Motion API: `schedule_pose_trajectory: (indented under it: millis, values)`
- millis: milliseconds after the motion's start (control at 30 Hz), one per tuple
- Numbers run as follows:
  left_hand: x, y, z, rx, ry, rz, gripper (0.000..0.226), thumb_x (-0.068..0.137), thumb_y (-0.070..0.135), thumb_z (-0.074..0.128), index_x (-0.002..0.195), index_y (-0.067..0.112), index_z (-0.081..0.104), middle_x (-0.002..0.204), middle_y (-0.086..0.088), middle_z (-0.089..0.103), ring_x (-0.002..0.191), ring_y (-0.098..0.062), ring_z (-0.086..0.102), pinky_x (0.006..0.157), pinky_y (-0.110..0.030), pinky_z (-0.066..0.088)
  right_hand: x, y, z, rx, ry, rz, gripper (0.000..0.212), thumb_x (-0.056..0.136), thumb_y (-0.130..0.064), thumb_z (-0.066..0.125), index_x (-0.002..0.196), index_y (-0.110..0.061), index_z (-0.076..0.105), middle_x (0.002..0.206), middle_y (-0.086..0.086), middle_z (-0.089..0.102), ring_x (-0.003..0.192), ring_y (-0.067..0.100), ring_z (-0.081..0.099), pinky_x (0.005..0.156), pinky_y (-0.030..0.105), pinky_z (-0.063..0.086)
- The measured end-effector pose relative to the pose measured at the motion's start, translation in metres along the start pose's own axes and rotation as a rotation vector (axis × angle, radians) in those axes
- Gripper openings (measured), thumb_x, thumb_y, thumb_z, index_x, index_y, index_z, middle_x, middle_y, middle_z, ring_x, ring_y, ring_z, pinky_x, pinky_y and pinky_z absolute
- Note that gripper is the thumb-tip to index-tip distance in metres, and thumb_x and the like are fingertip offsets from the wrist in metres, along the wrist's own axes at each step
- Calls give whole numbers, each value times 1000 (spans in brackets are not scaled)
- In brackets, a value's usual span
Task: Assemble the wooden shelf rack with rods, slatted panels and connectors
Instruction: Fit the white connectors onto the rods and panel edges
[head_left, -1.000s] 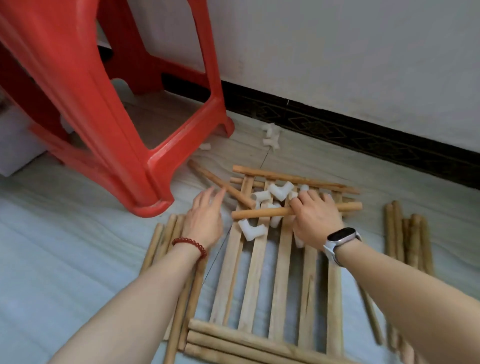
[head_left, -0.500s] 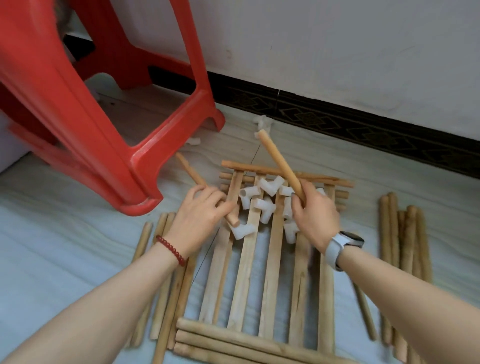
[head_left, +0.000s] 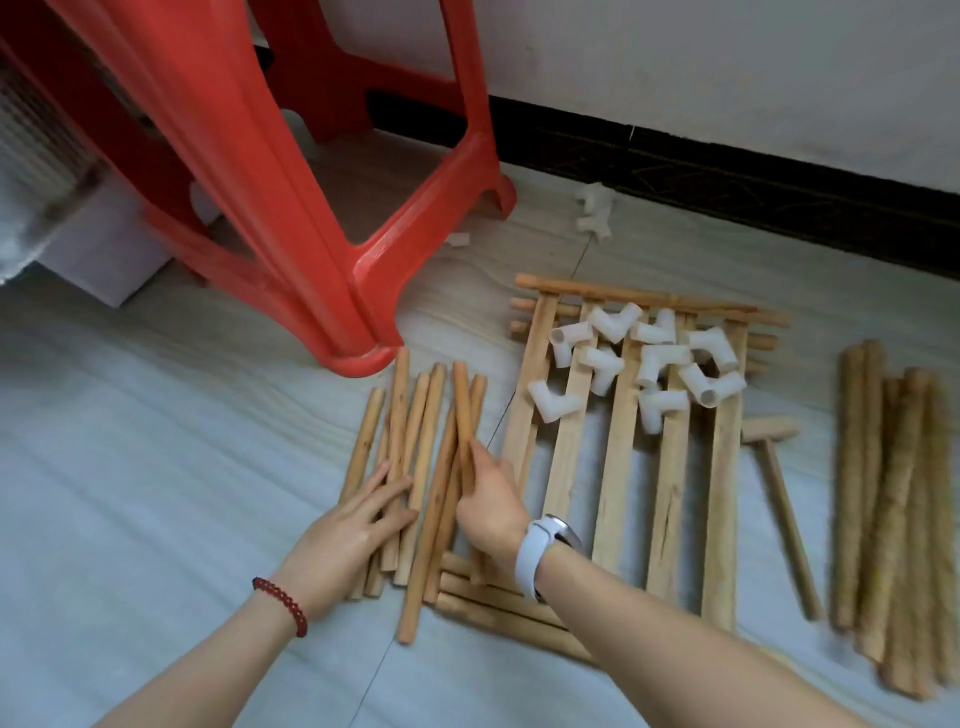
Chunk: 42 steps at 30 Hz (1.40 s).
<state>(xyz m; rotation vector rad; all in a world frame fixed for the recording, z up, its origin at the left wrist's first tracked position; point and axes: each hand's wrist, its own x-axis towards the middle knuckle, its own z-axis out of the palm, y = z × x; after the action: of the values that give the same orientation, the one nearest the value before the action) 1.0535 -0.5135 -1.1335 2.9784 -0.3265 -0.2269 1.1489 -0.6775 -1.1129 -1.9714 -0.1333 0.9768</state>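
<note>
Two hands work over a pile of short wooden rods (head_left: 415, 457) lying on the pale floor (head_left: 156, 467), just in front of the nearest foot of a red plastic stool (head_left: 291, 208). The left hand (head_left: 353, 530), with a red bead bracelet (head_left: 280, 605) at the wrist, lies flat on the pile, its fingers straight and spread across several rods, gripping nothing. The right hand (head_left: 491, 506), with a white-strapped watch (head_left: 540, 551) on its wrist, has its fingers curled round one rod (head_left: 464, 410) at the pile's right side, which points away from the person toward the stool. Just right of the pile a slatted panel (head_left: 670, 483) lies flat on the floor, its slats running away from the person, with round bars crossing its near and far ends. A heap of white plastic connectors (head_left: 649, 358) rests on the far half of the panel, and two more white connectors (head_left: 592, 210) lie apart on the floor near the dark skirting board (head_left: 727, 176). A small wooden mallet (head_left: 779, 488) lies just beside the panel's right edge. Further right, well apart from the panel, a bundle of long rods (head_left: 893, 509) lies parallel to the slats.
</note>
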Motion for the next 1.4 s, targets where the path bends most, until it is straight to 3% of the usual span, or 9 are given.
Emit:
schedule_pose_trajectory:
  millis: [267,433,567,633,700,800,1133,1267,1400]
  values:
    - [50,33,-4,-340,314,-339,31,82,13,44,99,5,69,98,-9,68,102,-30,62,93,-43,44,-15,31,-60,-259,421,-168,31,92,-7,45,121,-11,54,119,5,54,106,16,52,81,16,36]
    - [101,75,-4,-342,202,-248,46,89,32,46,130,13,51,133,-2,50,127,-21,42,102,-37,33,-25,81,-140,-447,761,83,35,90,-18,53,122,-5,48,122,16,48,115,30,44,91,38,39]
    - [109,82,9,-251,11,-260,63,93,19,44,149,17,15,154,3,17,138,-15,26,111,-29,17,-34,99,-159,-335,643,231,53,90,-31,56,132,-6,34,137,18,32,119,36,44,96,42,42]
    - [109,78,9,-254,-15,-350,68,91,13,44,150,13,10,152,-3,27,133,-19,35,109,-28,23,-36,103,-159,-315,639,204,48,93,-26,53,132,-7,33,140,18,31,113,38,49,91,41,45]
    - [113,78,6,-201,-72,-401,61,94,19,39,148,10,14,123,-7,60,115,-19,53,106,-26,23,-36,103,-159,-259,662,213,44,94,-20,50,133,-7,34,136,18,39,108,38,53,87,40,46]
    - [122,86,5,-136,-121,-424,39,97,27,33,132,11,37,88,-5,70,89,-21,64,99,-28,27,-35,101,-159,-233,681,221,34,95,-17,47,125,-1,44,125,17,50,105,35,55,86,39,46]
    - [127,111,-10,-189,-105,-539,35,98,36,36,115,8,48,115,-8,58,110,-26,53,91,-36,36,-44,97,-159,-40,768,219,28,96,-8,36,120,4,42,119,22,51,99,39,55,84,42,47]
    - [122,120,-20,-413,-78,-569,29,98,32,39,110,6,46,90,-5,55,75,-22,52,62,-30,38,-55,99,-164,-40,790,202,20,93,-6,37,108,3,47,105,20,51,83,36,55,75,43,46]
    - [119,118,-32,-608,-118,-545,29,95,36,42,117,17,41,95,-3,59,81,-22,58,67,-31,45,-67,93,-170,-43,855,210,26,92,-7,40,112,8,47,111,27,53,90,39,56,76,42,46]
